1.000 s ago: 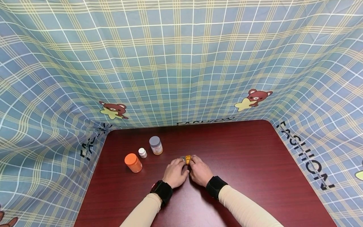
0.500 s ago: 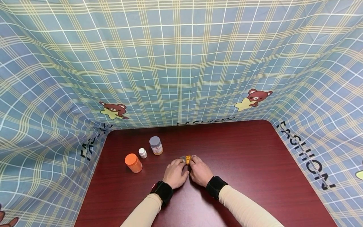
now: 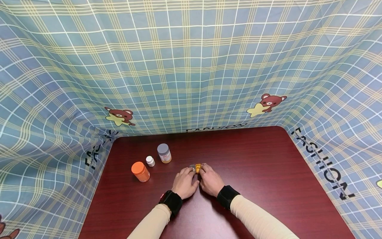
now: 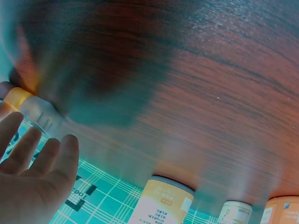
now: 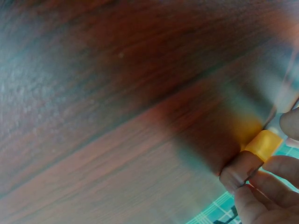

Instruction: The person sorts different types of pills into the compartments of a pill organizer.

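Note:
Near the table's middle, both hands meet at a small pill box (image 3: 198, 168) with a clear greyish section, a yellow section and a brownish one. My left hand (image 3: 183, 183) holds it at the clear end, fingertips along its side and thumb apart. At the brownish end, my right hand (image 3: 211, 181) grips it with bent fingers. From the left wrist, the box (image 4: 41, 112) shows faint raised marks on its clear part. In the right wrist view the yellow section (image 5: 265, 145) lies between fingers from both sides. Fingers partly hide both ends.
Left of the hands on the dark red table (image 3: 253, 159) stand a grey-lidded jar (image 3: 164, 153), a small white bottle (image 3: 150, 161) and an orange-lidded jar (image 3: 140, 172), all upright. A blue plaid curtain (image 3: 191, 66) surrounds the table's far side and flanks.

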Demonstrator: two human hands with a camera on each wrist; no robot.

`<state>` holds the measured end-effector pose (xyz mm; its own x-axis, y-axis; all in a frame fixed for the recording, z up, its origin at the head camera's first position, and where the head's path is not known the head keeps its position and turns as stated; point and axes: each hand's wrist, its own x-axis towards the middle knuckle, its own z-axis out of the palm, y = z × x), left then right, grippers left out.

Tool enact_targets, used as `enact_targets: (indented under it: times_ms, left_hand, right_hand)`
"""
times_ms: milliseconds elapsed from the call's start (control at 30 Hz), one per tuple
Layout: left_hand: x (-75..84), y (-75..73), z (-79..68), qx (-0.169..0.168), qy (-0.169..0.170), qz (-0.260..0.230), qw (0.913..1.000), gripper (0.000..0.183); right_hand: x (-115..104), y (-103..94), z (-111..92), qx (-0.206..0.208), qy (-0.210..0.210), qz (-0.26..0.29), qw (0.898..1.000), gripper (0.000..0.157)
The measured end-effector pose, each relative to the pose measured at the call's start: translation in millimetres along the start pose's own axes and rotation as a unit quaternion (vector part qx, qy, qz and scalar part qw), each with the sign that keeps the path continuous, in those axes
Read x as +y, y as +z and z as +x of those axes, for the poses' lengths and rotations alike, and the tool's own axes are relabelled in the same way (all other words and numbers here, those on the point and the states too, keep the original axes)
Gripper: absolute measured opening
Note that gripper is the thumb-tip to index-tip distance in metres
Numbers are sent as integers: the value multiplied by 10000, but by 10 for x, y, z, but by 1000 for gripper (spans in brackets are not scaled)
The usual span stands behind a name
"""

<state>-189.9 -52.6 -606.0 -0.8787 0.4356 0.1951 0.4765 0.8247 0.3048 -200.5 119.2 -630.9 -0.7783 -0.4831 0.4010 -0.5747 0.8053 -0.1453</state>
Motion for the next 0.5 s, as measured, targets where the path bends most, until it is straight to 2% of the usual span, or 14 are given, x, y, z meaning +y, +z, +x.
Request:
enact_targets:
  times_ms: [267, 500]
  left_hand:
    - [9, 8, -15, -131, -107, -262, 9995, 47]
    - [29, -8, -4, -121, -76, -136, 9998, 47]
  right_hand:
    - [-16, -22, 0, -12, 4, 44, 10000, 33]
    - [-32, -64, 2, -181, 60, 78, 9998, 38]
